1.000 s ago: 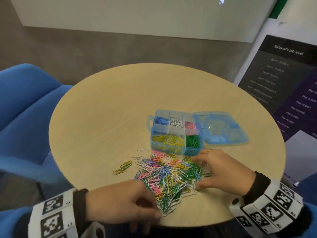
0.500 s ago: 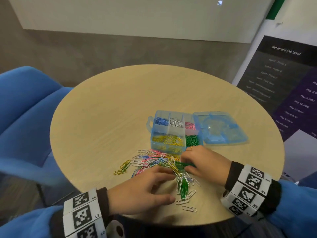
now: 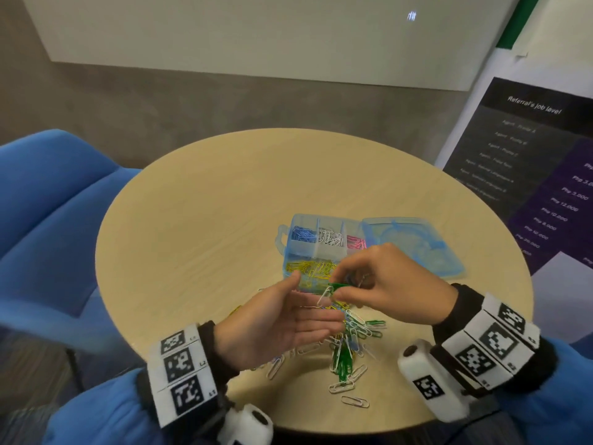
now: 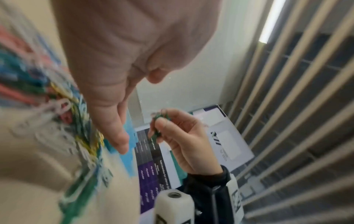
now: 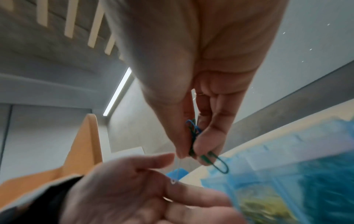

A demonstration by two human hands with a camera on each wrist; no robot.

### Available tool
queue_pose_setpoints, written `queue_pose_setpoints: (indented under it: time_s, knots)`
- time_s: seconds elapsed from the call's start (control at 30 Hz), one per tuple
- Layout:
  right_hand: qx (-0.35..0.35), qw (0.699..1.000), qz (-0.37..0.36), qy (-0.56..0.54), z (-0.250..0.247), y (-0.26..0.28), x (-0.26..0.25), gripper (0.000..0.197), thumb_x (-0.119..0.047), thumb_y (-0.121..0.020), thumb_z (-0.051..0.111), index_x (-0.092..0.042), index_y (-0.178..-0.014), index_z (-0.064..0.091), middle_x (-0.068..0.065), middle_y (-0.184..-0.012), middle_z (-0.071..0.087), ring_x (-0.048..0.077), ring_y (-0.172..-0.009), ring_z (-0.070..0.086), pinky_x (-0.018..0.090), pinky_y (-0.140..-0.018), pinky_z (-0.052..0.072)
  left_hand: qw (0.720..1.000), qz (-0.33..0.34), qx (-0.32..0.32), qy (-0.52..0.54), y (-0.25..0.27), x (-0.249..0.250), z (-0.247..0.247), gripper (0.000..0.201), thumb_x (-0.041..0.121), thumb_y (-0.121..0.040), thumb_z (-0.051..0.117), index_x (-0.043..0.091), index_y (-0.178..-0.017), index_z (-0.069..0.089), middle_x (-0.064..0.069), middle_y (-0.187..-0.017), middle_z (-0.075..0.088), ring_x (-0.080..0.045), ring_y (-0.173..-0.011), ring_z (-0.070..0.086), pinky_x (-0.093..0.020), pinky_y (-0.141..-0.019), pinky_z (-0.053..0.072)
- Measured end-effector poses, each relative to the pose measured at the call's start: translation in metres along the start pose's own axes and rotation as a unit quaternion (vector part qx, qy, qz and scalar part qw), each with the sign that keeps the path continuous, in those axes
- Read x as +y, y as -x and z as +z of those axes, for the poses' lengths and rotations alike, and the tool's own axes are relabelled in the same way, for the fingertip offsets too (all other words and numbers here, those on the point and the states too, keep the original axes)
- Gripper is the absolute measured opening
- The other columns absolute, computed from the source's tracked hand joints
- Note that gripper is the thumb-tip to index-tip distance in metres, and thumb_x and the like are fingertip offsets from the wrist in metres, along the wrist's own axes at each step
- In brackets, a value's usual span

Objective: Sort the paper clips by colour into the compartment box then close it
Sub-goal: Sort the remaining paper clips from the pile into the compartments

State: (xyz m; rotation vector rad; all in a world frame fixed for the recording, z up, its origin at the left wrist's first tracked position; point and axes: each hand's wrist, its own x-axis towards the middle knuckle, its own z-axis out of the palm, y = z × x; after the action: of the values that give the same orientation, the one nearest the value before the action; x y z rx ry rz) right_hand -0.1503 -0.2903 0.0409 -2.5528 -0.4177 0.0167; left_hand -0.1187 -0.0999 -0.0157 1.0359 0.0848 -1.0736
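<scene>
The blue compartment box [image 3: 300, 252] stands with its lid [image 3: 414, 245] folded flat to the right; blue, white, pink and yellow clips fill separate compartments. A mixed pile of paper clips [image 3: 349, 342] lies in front of it. My right hand [image 3: 382, 284] is raised over the box's near edge and pinches a bunch of green clips [image 3: 340, 285] [image 5: 210, 157] [image 4: 160, 124], with a white clip [image 3: 324, 297] dangling from it. My left hand [image 3: 282, 322] is held palm up, fingers straight, just under the bunch, holding nothing.
The round wooden table [image 3: 199, 239] carries everything; its near edge is right behind my wrists. A blue chair [image 3: 48, 220] stands to the left, a dark printed poster [image 3: 529, 175] to the right. A few loose white clips [image 3: 353, 401] lie near the front edge.
My right hand has lifted off the pile with green clips and risen toward the box. My left hand has turned palm up and come under it.
</scene>
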Motion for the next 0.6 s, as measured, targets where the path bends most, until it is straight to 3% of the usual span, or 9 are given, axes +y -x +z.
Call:
queue_pose_setpoints:
  time_s: [0.07, 0.17, 0.3, 0.43, 0.53, 0.6]
  knots:
    - [-0.010, 0.999, -0.003, -0.037, 0.001, -0.001, -0.009, 0.012, -0.022, -0.081, 0.077, -0.018, -0.092, 0.077, -0.007, -0.074, 0.069, 0.006, -0.070, 0.064, 0.015, -0.066, 0.049, 0.994, -0.007, -0.051, 0.100, -0.005, -0.001, 0.005, 0.068, 0.045, -0.102, 0.028, -0.010, -0.124, 0.059, -0.029, -0.121, 0.064, -0.036, -0.107, 0.067, -0.036, -0.090, 0.054]
    - [-0.026, 0.997, 0.006, -0.066, 0.005, -0.003, -0.012, 0.018, -0.015, -0.080, 0.077, -0.019, -0.098, 0.077, -0.007, -0.084, 0.074, 0.002, -0.079, 0.068, 0.018, -0.075, 0.054, 0.973, 0.005, -0.077, 0.217, -0.012, -0.003, 0.014, 0.052, 0.033, -0.105, 0.031, -0.006, -0.125, 0.059, -0.027, -0.123, 0.063, -0.037, -0.101, 0.068, -0.050, -0.091, 0.051]
    - [-0.011, 0.995, 0.027, -0.092, 0.004, -0.003, -0.003, 0.019, -0.002, -0.081, 0.072, -0.015, -0.094, 0.077, -0.004, -0.082, 0.075, 0.002, -0.076, 0.070, 0.018, -0.075, 0.056, 0.969, 0.007, -0.076, 0.235, -0.022, -0.008, 0.012, 0.054, 0.029, -0.103, 0.034, -0.015, -0.111, 0.065, -0.033, -0.119, 0.063, -0.038, -0.102, 0.067, -0.053, -0.090, 0.049]
    - [-0.002, 0.993, 0.041, -0.110, 0.005, -0.001, 0.004, 0.016, -0.002, -0.082, 0.071, -0.015, -0.088, 0.077, -0.001, -0.075, 0.075, 0.007, -0.072, 0.072, 0.032, -0.075, 0.059, 0.961, -0.001, -0.093, 0.259, -0.029, -0.011, 0.005, 0.064, 0.036, -0.098, 0.040, -0.015, -0.136, 0.041, -0.032, -0.135, 0.051, -0.036, -0.131, 0.048, -0.054, -0.100, 0.042]
    - [0.017, 0.989, 0.052, -0.136, 0.005, 0.000, 0.009, 0.013, -0.003, -0.082, 0.071, -0.013, -0.088, 0.077, 0.000, -0.076, 0.075, 0.011, -0.073, 0.072, 0.037, -0.078, 0.059, 0.960, 0.004, -0.102, 0.262, -0.032, -0.013, 0.001, 0.065, 0.037, -0.096, 0.042, -0.014, -0.136, 0.043, -0.031, -0.136, 0.048, -0.036, -0.135, 0.042, -0.053, -0.098, 0.042]
    - [0.022, 0.988, 0.054, -0.144, 0.003, 0.000, 0.012, 0.013, -0.003, -0.083, 0.072, -0.012, -0.090, 0.077, -0.001, -0.077, 0.076, 0.011, -0.074, 0.073, 0.038, -0.079, 0.059, 0.956, 0.006, -0.108, 0.271, -0.032, -0.015, 0.000, 0.061, 0.034, -0.092, 0.045, -0.010, -0.134, 0.047, -0.029, -0.146, 0.040, -0.035, -0.140, 0.038, -0.053, -0.097, 0.043]
